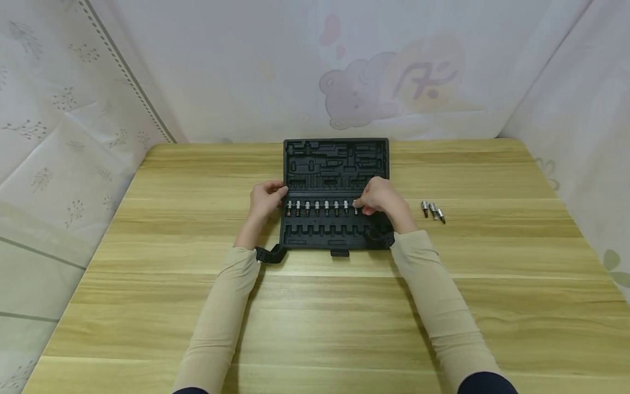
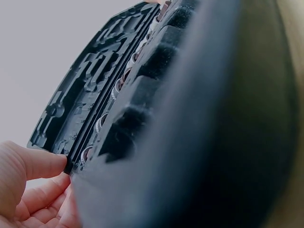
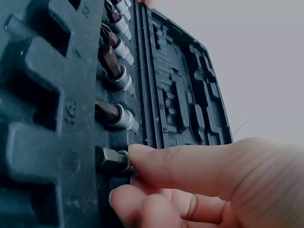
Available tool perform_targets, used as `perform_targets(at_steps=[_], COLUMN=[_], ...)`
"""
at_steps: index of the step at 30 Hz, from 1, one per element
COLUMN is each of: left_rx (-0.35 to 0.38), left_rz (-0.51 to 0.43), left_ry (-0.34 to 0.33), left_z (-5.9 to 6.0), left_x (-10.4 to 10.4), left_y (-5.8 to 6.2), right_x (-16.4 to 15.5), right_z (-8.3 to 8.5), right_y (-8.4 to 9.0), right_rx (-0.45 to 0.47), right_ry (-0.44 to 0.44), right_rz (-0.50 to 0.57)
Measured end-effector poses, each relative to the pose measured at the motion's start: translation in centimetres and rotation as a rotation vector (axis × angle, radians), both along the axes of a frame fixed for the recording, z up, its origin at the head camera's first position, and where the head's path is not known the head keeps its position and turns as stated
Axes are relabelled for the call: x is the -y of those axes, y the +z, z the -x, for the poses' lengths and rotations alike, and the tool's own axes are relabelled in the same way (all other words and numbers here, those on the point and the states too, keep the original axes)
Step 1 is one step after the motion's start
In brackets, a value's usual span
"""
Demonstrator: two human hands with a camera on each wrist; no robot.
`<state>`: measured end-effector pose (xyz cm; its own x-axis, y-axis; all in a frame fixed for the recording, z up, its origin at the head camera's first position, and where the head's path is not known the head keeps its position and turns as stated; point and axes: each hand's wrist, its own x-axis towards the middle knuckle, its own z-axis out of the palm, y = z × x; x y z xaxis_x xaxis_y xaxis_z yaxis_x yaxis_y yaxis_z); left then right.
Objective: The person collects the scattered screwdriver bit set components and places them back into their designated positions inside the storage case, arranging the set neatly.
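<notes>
A wooden tabletop is backed by pale printed cloth hung on three sides. At the middle of the tabletop, toward the far edge, an open black tool case is laid flat, its empty lid half turned away from the person and its slotted tray half nearer. The left hand is set against the case's left edge at the hinge line, the thumb and loosely curled fingers touching the rim. A row of bit sockets is seated across the tray's upper slots. The right hand is placed at the right end of that row, where a bit socket is pinched between thumb and fingers while seated in its slot. Three loose bit sockets are left on the tabletop well to the right of the case.
</notes>
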<state>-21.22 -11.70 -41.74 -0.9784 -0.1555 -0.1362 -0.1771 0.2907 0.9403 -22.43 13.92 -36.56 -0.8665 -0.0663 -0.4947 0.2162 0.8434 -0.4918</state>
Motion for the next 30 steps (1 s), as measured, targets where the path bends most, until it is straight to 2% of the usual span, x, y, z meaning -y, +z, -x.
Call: perform_targets(at_steps=[6, 13, 23, 30], left_rx=[0.004, 0.003, -0.008, -0.012], left_rz=[-0.003, 0.007, -0.011, -0.002], left_ry=[0.003, 0.001, 0.005, -0.003], left_z=[0.0, 0.0, -0.1, 0.1], left_x=[0.0, 0.1, 0.0, 0.0], left_y=[0.0, -0.1, -0.1, -0.1], right_x=[0.0, -0.8, -0.7, -0.7], right_z=[0.0, -0.1, 0.7, 0.8], right_y=[0.1, -0.4, -0.3, -0.4], right_rx=[-0.006, -0.057, -0.009, -0.005], right_ry=[0.010, 0.005, 0.032, 0.029], right_rz=[-0.016, 0.045, -0.044, -0.058])
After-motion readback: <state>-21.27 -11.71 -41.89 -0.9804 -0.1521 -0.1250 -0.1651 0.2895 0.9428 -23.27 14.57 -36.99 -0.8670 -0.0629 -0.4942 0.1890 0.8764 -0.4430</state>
